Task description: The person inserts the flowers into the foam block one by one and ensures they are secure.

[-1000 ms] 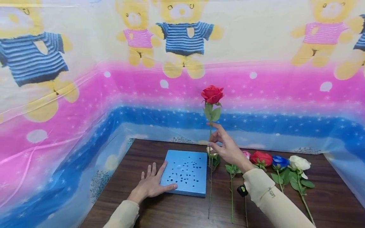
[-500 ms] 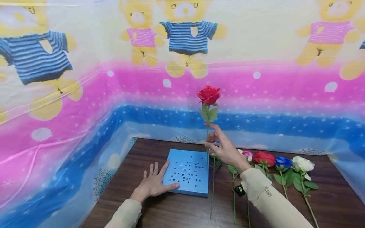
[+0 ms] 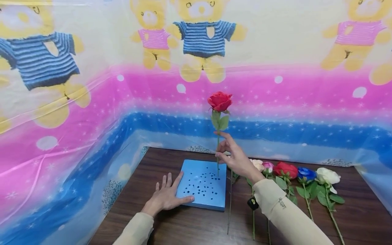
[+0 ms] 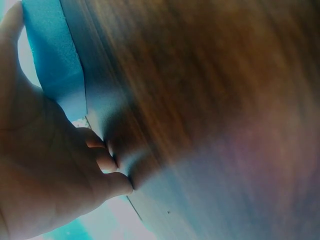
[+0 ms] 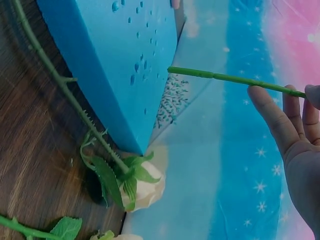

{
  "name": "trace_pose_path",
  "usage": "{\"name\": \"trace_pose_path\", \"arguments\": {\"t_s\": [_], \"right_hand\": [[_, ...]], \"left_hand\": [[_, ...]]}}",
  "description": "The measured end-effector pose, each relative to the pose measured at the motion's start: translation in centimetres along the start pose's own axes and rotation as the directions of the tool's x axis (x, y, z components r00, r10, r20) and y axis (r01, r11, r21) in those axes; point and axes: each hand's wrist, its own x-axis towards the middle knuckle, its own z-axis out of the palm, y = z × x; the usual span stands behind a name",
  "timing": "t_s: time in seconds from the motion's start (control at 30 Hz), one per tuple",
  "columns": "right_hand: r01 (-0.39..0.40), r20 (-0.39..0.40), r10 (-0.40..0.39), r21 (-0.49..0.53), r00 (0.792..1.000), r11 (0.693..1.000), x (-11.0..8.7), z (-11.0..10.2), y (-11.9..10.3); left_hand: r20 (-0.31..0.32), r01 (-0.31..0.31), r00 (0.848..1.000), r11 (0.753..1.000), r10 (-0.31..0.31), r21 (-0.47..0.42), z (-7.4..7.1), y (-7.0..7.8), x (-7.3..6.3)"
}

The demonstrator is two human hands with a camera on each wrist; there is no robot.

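Rose (image 3: 219, 101): red, upright, stem (image 5: 235, 79) pinched in right hand (image 3: 236, 157), tip over block (image 3: 202, 183) at two o'clock, contact unclear. Looks light, stiff-stemmed, soft-petalled; best gripped on bare stem below leaves (image 3: 224, 123). Left hand (image 3: 164, 198): fingers spread wide, against block's eight o'clock edge.

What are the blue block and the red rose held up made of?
The blue block: probably foam, matte, because it looks grainy and full of little holes. The red rose: maybe fabric, dull, with thin curled edges; its stem likely plastic, smooth-looking and evenly green.
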Motion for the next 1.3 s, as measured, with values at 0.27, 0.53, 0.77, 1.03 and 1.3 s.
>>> {"name": "trace_pose_path", "arguments": {"t_s": [0.27,0.53,0.77,1.03,1.3], "right_hand": [[0.016,0.006,-0.016,0.011,1.0,1.0,0.7,0.7,-0.1],[0.021,0.014,-0.021,0.018,1.0,1.0,1.3,1.7,-0.2],[0.043,0.017,-0.044,0.038,0.999,0.998,2.0,2.6,-0.2],[0.045,0.023,-0.046,0.054,0.999,0.998,2.7,3.9,-0.1],[0.046,0.035,-0.049,0.067,0.998,0.997,3.5,5.2,-0.2]], "left_hand": [[0.001,0.004,1.0,1.0,-0.004,0.005,0.0,0.0,0.0],[0.003,0.001,1.0,1.0,-0.001,0.01,0.0,0.0,0.0],[0.003,0.0,1.0,1.0,0.0,0.012,0.1,-0.1,0.1],[0.007,0.011,1.0,1.0,-0.011,0.014,-0.1,-0.2,0.2],[0.013,0.01,1.0,1.0,-0.01,0.01,0.1,-0.1,0.2]]}}
